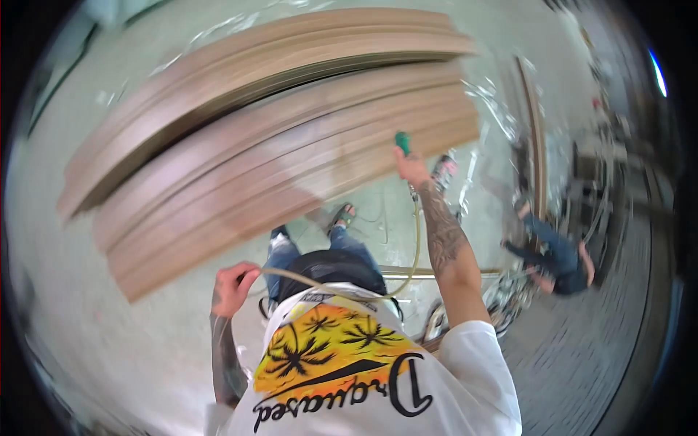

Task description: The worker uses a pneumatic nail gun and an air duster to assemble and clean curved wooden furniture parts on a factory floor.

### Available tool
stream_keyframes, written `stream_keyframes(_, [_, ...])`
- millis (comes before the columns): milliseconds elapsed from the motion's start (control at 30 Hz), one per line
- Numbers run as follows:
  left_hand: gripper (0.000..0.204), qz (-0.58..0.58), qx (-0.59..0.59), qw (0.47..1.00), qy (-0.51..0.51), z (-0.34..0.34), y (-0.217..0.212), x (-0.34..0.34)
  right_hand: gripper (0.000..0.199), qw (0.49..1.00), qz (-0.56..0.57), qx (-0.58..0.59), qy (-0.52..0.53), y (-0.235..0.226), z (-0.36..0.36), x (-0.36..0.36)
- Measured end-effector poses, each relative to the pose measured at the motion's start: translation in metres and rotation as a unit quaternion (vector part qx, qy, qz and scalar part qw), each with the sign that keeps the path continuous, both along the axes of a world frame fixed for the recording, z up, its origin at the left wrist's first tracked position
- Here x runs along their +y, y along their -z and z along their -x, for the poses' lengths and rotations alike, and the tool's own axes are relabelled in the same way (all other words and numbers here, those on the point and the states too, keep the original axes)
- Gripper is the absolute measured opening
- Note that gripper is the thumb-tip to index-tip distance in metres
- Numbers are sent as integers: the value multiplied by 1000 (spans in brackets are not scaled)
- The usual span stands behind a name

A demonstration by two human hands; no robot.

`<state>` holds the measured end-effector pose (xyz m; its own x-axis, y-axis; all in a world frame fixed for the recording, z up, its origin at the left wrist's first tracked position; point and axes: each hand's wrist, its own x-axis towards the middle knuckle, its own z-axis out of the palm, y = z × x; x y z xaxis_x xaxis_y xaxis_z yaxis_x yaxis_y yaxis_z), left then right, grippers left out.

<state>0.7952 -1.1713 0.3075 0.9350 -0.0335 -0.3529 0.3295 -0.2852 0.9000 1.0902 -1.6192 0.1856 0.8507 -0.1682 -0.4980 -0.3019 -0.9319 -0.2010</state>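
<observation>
My right hand [412,168] is closed around a green air gun [402,141], held over the near right part of the wood panels. From below that hand a yellowish hose [417,243] runs down, curves across my waist and reaches my left hand [234,285]. Fingers of the left hand are closed on the hose, left of my body. Two long stacks of wood-coloured grooved panels lie in front of me, a near stack [291,156] and a far stack [254,62], with a dark gap between them. Motion blurs the panels.
A pink-and-dark bottle or can [444,171] stands right of the near stack. Farther right is a long narrow board [534,131] with plastic film around it. Another person [560,254] is bent over at the right, near blurred dark equipment. Metal parts [509,301] lie behind my right arm.
</observation>
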Motion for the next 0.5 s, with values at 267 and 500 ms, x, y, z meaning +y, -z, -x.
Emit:
stream_keyframes(267, [8,-39,-5,993,107,-45,24,-125,62,974,53,-101,193,-9,76,-242])
stream_keyframes(500, [16,-88,-24,975,205,-98,19,-313,47,780,-308,-85,538,78,281,-352])
